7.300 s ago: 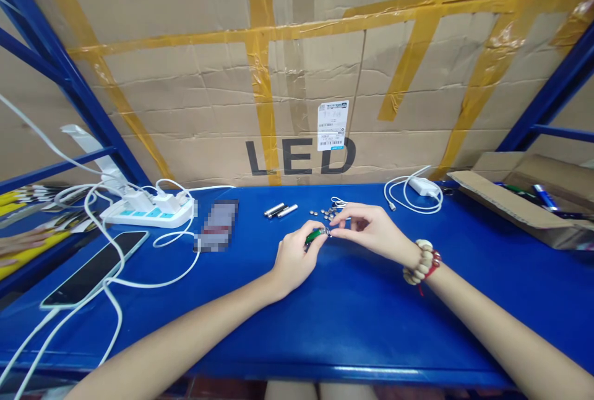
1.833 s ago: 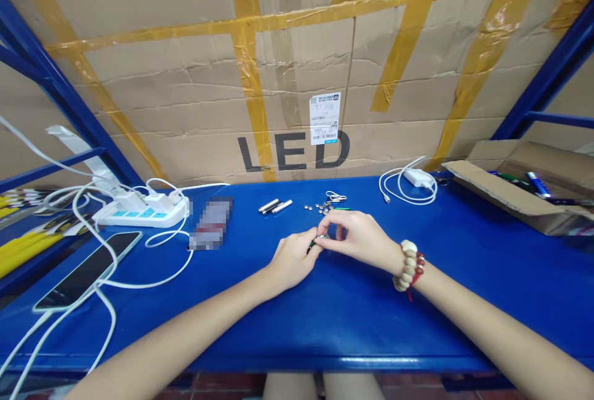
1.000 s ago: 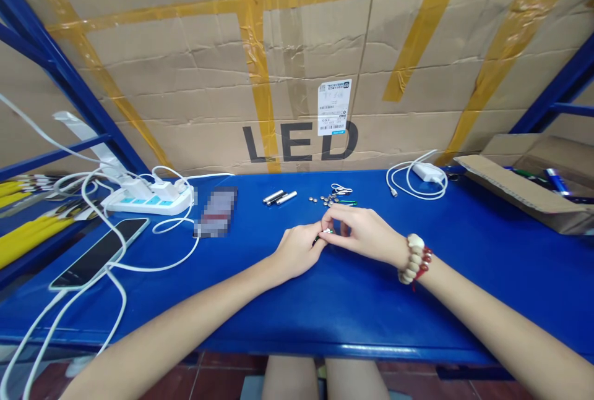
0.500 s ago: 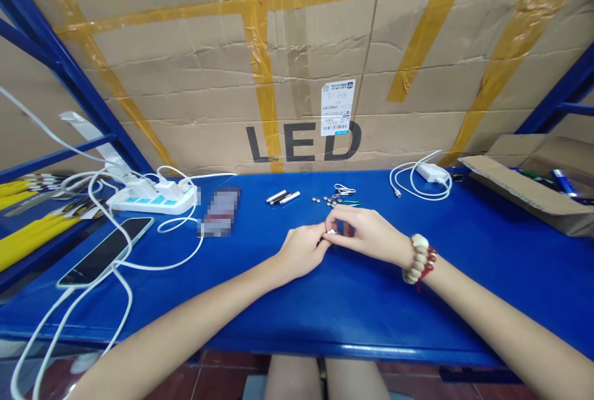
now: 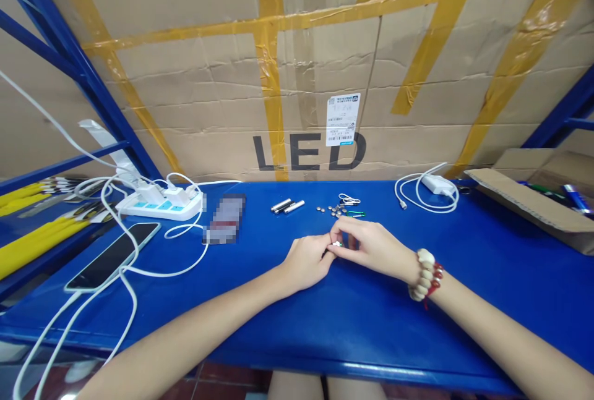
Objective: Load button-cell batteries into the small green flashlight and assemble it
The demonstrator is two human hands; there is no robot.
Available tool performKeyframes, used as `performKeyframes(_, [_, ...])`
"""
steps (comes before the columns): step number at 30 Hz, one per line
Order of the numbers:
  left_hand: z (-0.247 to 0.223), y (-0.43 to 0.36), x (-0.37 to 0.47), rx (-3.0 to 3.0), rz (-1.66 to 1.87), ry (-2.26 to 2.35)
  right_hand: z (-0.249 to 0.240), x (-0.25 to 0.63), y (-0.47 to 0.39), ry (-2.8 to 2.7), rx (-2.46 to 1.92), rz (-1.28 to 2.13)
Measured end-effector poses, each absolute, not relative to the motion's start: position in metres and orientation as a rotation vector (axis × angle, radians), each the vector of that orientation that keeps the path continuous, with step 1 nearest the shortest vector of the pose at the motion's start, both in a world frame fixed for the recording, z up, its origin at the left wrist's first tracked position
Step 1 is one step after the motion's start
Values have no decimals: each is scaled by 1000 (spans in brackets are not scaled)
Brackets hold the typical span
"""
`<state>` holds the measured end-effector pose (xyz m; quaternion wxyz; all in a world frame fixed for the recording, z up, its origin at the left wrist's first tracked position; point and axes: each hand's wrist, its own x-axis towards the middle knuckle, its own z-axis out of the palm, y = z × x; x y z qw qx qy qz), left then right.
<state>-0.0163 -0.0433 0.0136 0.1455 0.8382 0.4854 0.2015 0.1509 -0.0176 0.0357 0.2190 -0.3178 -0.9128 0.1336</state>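
My left hand (image 5: pixel 310 259) is closed in a pinch over the blue table (image 5: pixel 278 301), fingertips meeting those of my right hand. A small white piece (image 5: pixel 336 243) with a bit of green shows between the fingertips of my right hand (image 5: pixel 371 245), which is also closed. What my left fingers grip is mostly hidden; a dark bit shows there. Just beyond the hands lie several silver button cells (image 5: pixel 336 211), a green slim piece (image 5: pixel 356 214) and a white cord loop (image 5: pixel 349 200). Left of these are several short silver and black tubes (image 5: pixel 286 206).
A power strip (image 5: pixel 160 206) with white cables, a phone (image 5: pixel 114 256) and a blurred-out flat object (image 5: pixel 225 219) lie left. At the right are a white charger with cable (image 5: pixel 437 186) and an open cardboard box (image 5: pixel 529 205). A large carton (image 5: pixel 208 97) stands behind the table.
The view has shifted slightly, so everything sits a little lower and further right. Both hands keep nearly the same pinch at the fingertips.
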Motion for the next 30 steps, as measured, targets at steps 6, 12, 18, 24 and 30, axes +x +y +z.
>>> performKeyframes(6, [11,-43,-16,2421,610,1383,38,151,-19,-2529,-890,370])
performKeyframes(12, [11,-42,-16,2395,623,1401,38,150,-18,-2534,-903,396])
performKeyframes(18, [14,-43,-16,2365,615,1419,37,150,-16,-2476,-916,432])
performKeyframes(24, [18,-45,-15,2263,686,1424,41,150,-12,-2206,-1023,630])
performKeyframes(30, [17,-45,-17,2143,796,1349,45,153,-9,-2039,-1046,710])
